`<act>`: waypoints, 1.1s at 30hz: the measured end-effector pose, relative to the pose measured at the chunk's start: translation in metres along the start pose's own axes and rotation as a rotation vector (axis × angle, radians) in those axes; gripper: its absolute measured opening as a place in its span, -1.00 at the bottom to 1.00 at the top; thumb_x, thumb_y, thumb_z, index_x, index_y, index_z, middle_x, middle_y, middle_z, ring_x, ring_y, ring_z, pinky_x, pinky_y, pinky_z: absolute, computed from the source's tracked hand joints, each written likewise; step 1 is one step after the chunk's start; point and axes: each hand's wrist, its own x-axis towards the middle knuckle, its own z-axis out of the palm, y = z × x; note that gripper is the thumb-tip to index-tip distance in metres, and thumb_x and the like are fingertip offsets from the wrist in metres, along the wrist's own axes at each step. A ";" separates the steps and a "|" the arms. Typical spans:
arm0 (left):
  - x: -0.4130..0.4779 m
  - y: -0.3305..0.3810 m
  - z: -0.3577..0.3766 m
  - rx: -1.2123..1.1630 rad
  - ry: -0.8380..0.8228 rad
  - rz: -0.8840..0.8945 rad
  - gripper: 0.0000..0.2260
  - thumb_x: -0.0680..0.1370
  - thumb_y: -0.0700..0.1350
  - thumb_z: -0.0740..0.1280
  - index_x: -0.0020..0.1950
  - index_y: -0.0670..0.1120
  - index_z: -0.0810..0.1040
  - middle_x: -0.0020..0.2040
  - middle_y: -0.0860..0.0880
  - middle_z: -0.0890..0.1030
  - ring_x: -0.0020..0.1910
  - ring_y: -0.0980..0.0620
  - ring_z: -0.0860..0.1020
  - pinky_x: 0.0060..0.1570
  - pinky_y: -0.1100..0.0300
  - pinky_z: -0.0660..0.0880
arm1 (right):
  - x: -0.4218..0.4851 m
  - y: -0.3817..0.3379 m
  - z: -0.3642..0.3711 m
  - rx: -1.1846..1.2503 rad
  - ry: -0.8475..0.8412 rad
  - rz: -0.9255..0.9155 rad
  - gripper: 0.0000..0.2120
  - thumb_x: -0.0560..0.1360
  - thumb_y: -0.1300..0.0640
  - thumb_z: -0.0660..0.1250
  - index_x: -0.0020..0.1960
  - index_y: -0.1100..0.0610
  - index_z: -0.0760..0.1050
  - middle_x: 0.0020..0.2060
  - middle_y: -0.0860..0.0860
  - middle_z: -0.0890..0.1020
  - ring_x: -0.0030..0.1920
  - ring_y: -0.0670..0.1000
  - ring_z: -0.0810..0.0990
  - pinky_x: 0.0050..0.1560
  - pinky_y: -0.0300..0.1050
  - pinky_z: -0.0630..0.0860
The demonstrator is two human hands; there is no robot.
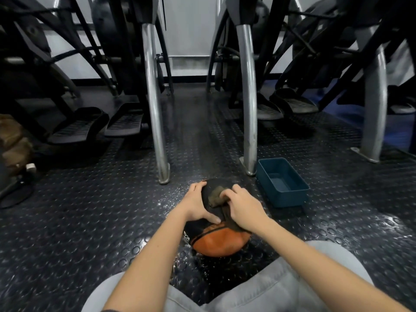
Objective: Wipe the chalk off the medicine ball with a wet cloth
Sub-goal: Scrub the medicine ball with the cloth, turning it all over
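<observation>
Your medicine ball (216,242) sits on the studded rubber floor (90,221) just in front of your knees, orange panel toward you and black panel away. Your left hand (197,204) is spread wide over the ball's left shoulder, thumb near the seam, bracing it and gripping nothing. Your right hand (244,210) has its fingers curled onto the cloth (216,195), a grey-brown wad bunched against the top of the black panel with a tail trailing down under your palm. Judging by its squat, slightly flattened shape, the ball is heavy and soft-shelled, so it should stay put under pressure but turn sluggishly; roll it with the flat of your left hand instead of trying to lift it. The floor around it glistens wet, so the skin may be slick: keep the brace low on the side. The cloth is limp, so hold it bunched. The blue tray (290,198) stands near, to your right.
</observation>
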 end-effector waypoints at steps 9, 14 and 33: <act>0.008 0.001 0.000 -0.020 0.001 -0.007 0.12 0.19 0.00 0.65 0.54 -0.07 0.01 0.47 -0.02 0.08 0.47 -0.05 0.15 0.43 0.09 0.19 | 0.018 -0.013 -0.003 -0.077 0.029 0.109 -0.69 0.54 0.24 0.13 0.26 0.07 0.38 0.15 0.06 0.38 0.16 0.11 0.40 0.04 0.00 0.45; 0.006 -0.008 0.000 -0.013 -0.005 0.002 0.11 0.20 -0.01 0.64 0.54 -0.04 0.00 0.48 -0.01 0.07 0.47 -0.03 0.13 0.42 0.12 0.17 | 0.009 -0.009 -0.001 0.018 -0.016 0.057 -0.69 0.56 0.21 0.10 0.26 0.03 0.39 0.16 0.03 0.37 0.17 0.09 0.39 0.08 0.01 0.43; 0.006 0.004 0.000 -0.011 -0.005 -0.021 0.12 0.20 0.04 0.64 0.55 -0.06 -0.01 0.50 -0.01 0.06 0.50 -0.05 0.09 0.46 0.03 0.14 | 0.040 0.008 -0.012 -0.007 -0.033 0.217 -0.68 0.57 0.20 0.11 0.30 0.06 0.36 0.16 0.08 0.40 0.21 0.14 0.40 0.06 0.03 0.43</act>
